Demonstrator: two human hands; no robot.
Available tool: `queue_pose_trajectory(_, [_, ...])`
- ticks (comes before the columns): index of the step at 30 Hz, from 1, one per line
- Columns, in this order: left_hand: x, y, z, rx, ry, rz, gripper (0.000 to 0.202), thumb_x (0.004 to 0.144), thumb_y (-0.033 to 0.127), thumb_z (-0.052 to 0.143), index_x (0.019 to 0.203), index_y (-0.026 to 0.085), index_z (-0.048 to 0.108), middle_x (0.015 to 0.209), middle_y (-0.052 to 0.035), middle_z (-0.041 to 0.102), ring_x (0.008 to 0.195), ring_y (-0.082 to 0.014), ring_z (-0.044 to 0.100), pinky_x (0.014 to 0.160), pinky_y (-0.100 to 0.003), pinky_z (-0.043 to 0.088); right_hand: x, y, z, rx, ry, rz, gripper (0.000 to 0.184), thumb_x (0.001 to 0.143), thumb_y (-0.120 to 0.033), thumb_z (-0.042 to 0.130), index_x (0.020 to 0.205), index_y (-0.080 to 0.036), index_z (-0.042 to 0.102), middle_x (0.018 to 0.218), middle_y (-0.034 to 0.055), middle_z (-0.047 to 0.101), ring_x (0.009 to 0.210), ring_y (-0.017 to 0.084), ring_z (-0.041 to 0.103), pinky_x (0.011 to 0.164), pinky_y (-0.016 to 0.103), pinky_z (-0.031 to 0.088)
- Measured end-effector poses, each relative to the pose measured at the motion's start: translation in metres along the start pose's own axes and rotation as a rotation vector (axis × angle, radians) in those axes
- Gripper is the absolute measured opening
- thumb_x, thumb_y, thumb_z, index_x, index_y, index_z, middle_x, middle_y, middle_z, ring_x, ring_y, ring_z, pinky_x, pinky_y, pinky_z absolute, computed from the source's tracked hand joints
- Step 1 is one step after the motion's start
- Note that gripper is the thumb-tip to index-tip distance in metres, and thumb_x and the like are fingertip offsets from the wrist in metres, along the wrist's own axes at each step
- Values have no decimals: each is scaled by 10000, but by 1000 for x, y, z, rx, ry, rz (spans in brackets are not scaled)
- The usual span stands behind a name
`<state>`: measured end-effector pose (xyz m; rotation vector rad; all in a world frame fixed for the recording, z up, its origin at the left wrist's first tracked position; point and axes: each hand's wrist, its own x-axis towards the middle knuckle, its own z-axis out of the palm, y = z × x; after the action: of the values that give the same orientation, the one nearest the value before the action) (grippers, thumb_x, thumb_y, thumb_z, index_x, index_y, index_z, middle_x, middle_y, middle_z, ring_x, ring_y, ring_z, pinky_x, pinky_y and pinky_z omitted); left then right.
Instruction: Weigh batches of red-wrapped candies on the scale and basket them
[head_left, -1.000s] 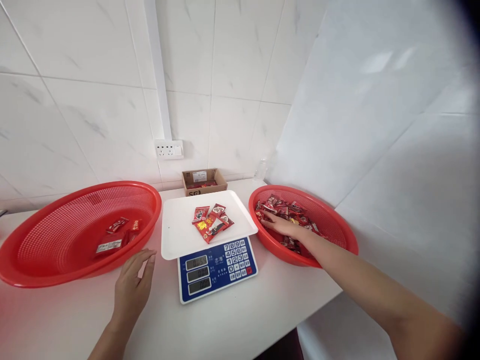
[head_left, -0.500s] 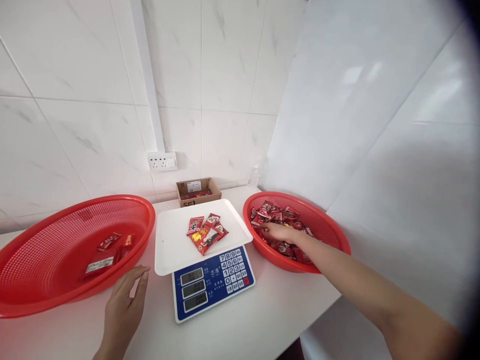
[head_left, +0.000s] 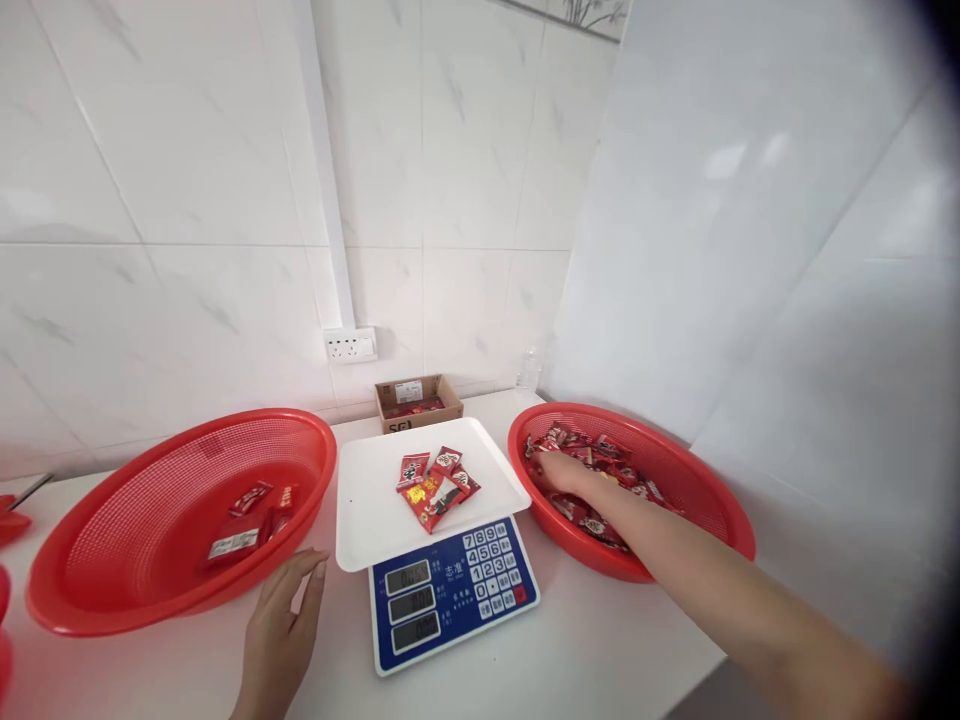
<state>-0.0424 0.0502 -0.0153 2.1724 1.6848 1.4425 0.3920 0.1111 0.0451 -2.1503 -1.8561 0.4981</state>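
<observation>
My right hand [head_left: 559, 473] reaches into the right red basket [head_left: 716, 505], its fingers hidden among many small red candy-like packets [head_left: 596, 527]. Whether it grips one I cannot see. Over the table, between the left red basket [head_left: 97, 612] and the scale, my left hand [head_left: 285, 615] hangs with thumb and fingers apart, holding nothing. A white weighing tray [head_left: 367, 520] tops the blue digital scale [head_left: 454, 590]. On that tray lies a small overlapping group of red packets [head_left: 431, 495], one larger than the others.
Several red packets [head_left: 234, 543] lie inside the left basket. Behind the scale stands a small cardboard box [head_left: 418, 403] with red packets in it. A clear plastic item [head_left: 529, 370] is in the corner. Red objects [head_left: 11, 525] show at the left edge.
The view has tilted up and turned left, so everything sits lower and further right. My right hand has sunk deeper among the packets. My left hand keeps its pose.
</observation>
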Motion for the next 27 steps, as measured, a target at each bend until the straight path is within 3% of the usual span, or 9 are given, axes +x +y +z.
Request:
queue_pose_trajectory(3, [1, 4, -1, -41, 14, 11, 255, 835, 408, 493, 885, 222, 660, 911, -68, 704, 838, -209, 666, 672, -290, 548, 1, -11, -20, -37, 80, -9, 142, 816, -301, 577, 821, -160, 599, 866, 81, 650, 798, 192, 598, 743, 314, 450])
queue_pose_trajectory(7, [1, 9, -2, -55, 20, 10, 241, 848, 380, 488, 881, 215, 660, 898, -69, 700, 858, -208, 661, 719, -314, 545, -9, -53, -34, 77, 132, -185, 259, 854, -410, 469, 834, -183, 593, 872, 57, 673, 806, 201, 610, 722, 294, 447])
queue_pose_trajectory(9, [1, 10, -3, -57, 8, 3, 241, 853, 377, 486, 888, 213, 658, 903, -70, 698, 871, -207, 658, 724, -315, 545, -16, -79, -30, 120, 91, -249, 304, 836, -448, 480, 863, -184, 628, 950, 76, 679, 873, 227, 614, 762, 308, 451])
queue_pose_trajectory(11, [0, 11, -4, -61, -5, -2, 239, 859, 371, 485, 898, 210, 656, 912, -73, 696, 881, -206, 655, 722, -310, 544, -22, -100, -19, 176, 35, -274, 360, 835, -452, 482, 1017, -185, 641, 1143, 96, 632, 1031, 247, 576, 879, 326, 428])
queue_pose_trajectory(14, [0, 12, -5, -70, 7, -4, 235, 862, 365, 484, 898, 208, 655, 915, -76, 694, 884, -207, 653, 734, -318, 541, -24, -119, 5, 281, -42, -309, 495, 871, -479, 409, 1276, -216, 517, 1365, 73, 473, 1248, 242, 422, 1041, 364, 316])
queue_pose_trajectory(18, [0, 14, -5, -82, 20, 2, 216, 861, 343, 491, 901, 207, 653, 912, -74, 690, 874, -205, 649, 738, -325, 536, -22, -127, 37, 234, -144, -375, 645, 856, -592, 363, 1384, -223, 392, 1473, 69, 308, 1360, 247, 230, 1109, 411, 188])
queue_pose_trajectory(21, [0, 15, -6, -90, 22, 21, 196, 868, 308, 487, 908, 203, 648, 913, -74, 682, 895, -200, 638, 765, -329, 525, -25, -129, 47, 107, -160, -383, 679, 850, -618, 349, 1404, -225, 356, 1513, 72, 201, 1389, 271, 96, 1112, 488, 105])
queue_pose_trajectory(24, [1, 18, -8, -105, 26, 24, 182, 871, 285, 485, 904, 200, 643, 913, -75, 676, 903, -198, 629, 781, -334, 515, -37, -126, 38, 106, -105, -384, 641, 879, -578, 306, 1426, -244, 307, 1524, 42, 159, 1394, 250, 67, 1118, 480, 99])
queue_pose_trajectory(27, [1, 21, -10, -127, 27, 11, 180, 874, 281, 480, 897, 202, 639, 906, -74, 675, 900, -198, 627, 784, -340, 510, -59, -111, 19, 149, 81, -336, 591, 887, -527, 323, 1422, -278, 305, 1511, 2, 209, 1389, 230, 117, 1129, 438, 128])
